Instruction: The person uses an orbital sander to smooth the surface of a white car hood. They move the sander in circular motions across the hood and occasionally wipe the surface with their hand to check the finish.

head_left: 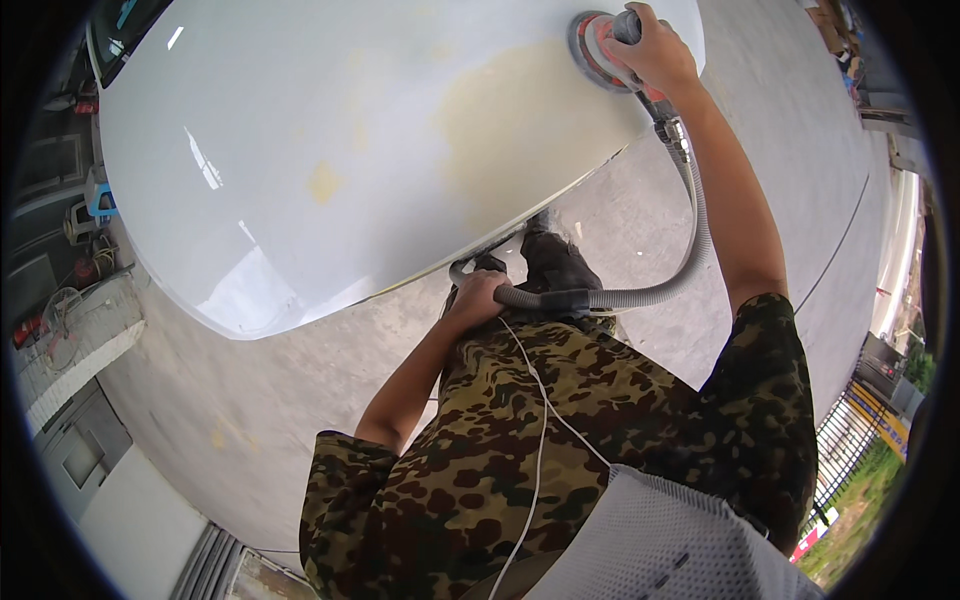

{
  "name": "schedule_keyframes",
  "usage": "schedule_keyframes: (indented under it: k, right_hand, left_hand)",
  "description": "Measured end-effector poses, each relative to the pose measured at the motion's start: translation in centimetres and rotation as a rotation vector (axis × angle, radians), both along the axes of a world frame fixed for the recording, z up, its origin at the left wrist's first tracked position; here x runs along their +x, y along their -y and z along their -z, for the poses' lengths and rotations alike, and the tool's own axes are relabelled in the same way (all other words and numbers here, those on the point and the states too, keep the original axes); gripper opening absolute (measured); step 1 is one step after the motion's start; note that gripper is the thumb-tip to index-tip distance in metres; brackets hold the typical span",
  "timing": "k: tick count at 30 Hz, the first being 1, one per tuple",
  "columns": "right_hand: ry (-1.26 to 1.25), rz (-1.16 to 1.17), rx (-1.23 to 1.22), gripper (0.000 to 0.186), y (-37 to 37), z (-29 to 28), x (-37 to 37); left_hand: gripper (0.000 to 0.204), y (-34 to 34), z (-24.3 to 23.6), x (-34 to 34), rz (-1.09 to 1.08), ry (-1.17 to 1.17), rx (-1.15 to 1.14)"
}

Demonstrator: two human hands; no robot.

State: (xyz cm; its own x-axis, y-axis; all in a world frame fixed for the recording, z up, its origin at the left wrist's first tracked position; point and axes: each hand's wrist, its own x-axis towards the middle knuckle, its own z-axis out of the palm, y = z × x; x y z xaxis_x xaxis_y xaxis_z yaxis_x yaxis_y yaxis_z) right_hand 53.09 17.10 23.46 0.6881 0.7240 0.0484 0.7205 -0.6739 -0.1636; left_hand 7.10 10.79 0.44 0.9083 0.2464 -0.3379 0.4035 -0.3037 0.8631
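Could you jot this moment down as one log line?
right hand: gripping sander over white panel | left hand: holding grey hose | panel: yellowish patches | hose: runs to sander

One bare left hand point(482, 292) and one bare right hand point(658, 58) make two hands. There is one round red and grey sander point(593, 50), one long grey bendy hose point(640, 297), one big shiny white panel point(300, 110), one green and brown blotchy shirt point(455, 440), one thin white cord point(541, 440) that forks, and one pale grey dotty cloth point(665, 535)
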Motion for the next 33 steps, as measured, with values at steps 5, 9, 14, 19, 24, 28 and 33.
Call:
schedule_keyframes:
  k: [5,9,14,19,24,28,33]
  right_hand:
    - [-0.067,0.045,-0.024,0.077,-0.7,0.5,-2.1]
    - [0.044,-0.267,0.095,0.069,-2.3,0.1,-9.2]
    - [-0.038,-0.484,0.029,0.068,-4.7,-0.1,-16.7]
    - [-0.087,-0.56,-0.022,0.069,-5.7,-0.9,-17.8]
    - [-0.111,-0.38,-0.003,0.066,-4.4,-1.2,-12.3]
    - [-0.101,-0.182,-0.033,0.073,-2.1,-0.9,-6.2]
    - [-0.092,-0.029,-0.044,0.08,1.7,-0.9,0.5]
  left_hand:
    - [0.024,-0.2,-0.1,-0.1,0.001,0.011,-0.004]
    - [0.023,0.0,0.0,0.2,0.017,0.003,0.006]
    - [0.022,0.2,-0.1,0.7,0.031,-0.008,0.018]
    - [0.022,0.4,-0.3,1.4,0.043,-0.032,0.031]
    - [0.02,0.4,-0.3,1.1,0.014,0.004,0.054]
    - [0.02,0.1,-0.3,1.1,-0.002,0.024,0.043]
    - [0.02,-0.5,-0.5,1.4,0.013,0.019,0.011]
